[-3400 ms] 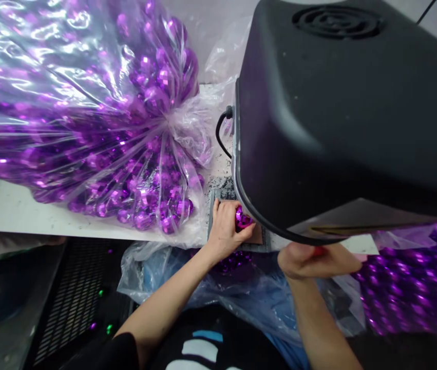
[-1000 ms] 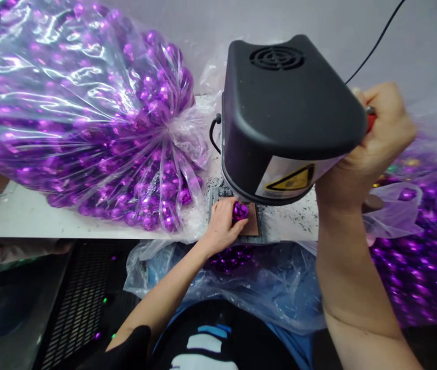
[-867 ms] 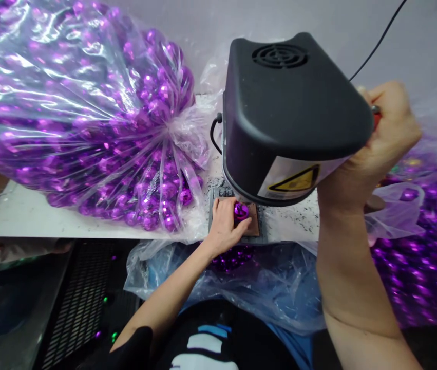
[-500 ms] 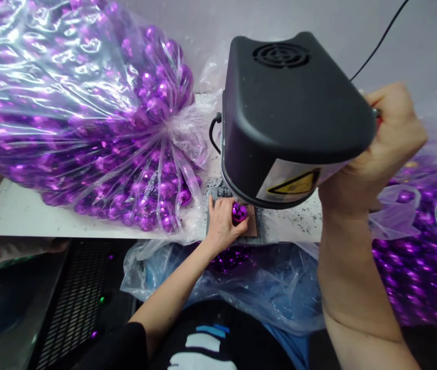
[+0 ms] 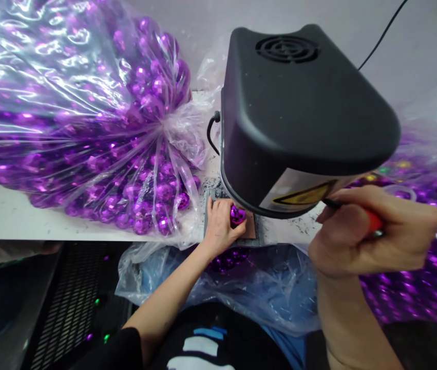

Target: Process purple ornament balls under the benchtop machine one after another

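My left hand (image 5: 222, 223) is closed around a shiny purple faceted ball (image 5: 237, 215), keeping it on a small brown block (image 5: 249, 227) at the table's front edge. Directly above stands a black machine head (image 5: 306, 108) with a yellow warning label, hiding whatever is under it. At its right side my right hand (image 5: 376, 231) is wrapped round a red-handled lever (image 5: 374, 222). The lever's dark shaft points toward the machine; whether it joins there is hidden.
A big clear bag of purple balls (image 5: 87, 133) fills the table's left side. More purple balls (image 5: 414, 288) lie in plastic at the right. Clear plastic sheeting (image 5: 272, 288) covers my lap. A black crate (image 5: 72, 293) stands lower left. Dark shavings dot the white table (image 5: 2, 216).
My right hand has swung down and toward me with the red-handled lever, from the machine's upper right side to below its label. My left hand still holds the ball in place.
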{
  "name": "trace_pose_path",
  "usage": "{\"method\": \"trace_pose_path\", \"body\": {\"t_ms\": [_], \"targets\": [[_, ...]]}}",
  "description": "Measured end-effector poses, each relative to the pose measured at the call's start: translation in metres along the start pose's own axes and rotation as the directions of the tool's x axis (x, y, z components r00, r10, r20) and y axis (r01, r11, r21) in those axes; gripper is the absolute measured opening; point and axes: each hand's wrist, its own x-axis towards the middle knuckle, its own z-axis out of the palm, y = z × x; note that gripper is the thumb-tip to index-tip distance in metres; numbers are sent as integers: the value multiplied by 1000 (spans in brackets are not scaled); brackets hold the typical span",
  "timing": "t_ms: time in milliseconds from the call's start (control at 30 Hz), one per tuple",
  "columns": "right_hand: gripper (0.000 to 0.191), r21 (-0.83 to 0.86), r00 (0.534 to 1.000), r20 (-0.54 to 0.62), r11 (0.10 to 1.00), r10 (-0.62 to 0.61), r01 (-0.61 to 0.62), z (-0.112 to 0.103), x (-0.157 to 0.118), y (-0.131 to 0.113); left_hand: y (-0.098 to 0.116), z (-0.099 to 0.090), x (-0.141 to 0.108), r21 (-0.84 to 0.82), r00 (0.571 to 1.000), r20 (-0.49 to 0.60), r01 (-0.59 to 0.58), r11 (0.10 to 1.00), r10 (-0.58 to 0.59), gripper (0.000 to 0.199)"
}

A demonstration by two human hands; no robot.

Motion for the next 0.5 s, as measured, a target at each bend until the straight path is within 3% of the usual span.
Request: {"method": "trace_pose_path", "body": {"t_ms": [367, 500], "targets": [[10, -24, 981, 179, 997, -74, 79, -11, -28, 4, 2, -1, 0, -14, 999, 23, 23, 1000, -22, 20], [7, 9, 987, 144, 997, -73, 72, -11, -35, 4, 1, -1, -1, 8, 1000, 21, 21, 1000, -21, 21]]}}
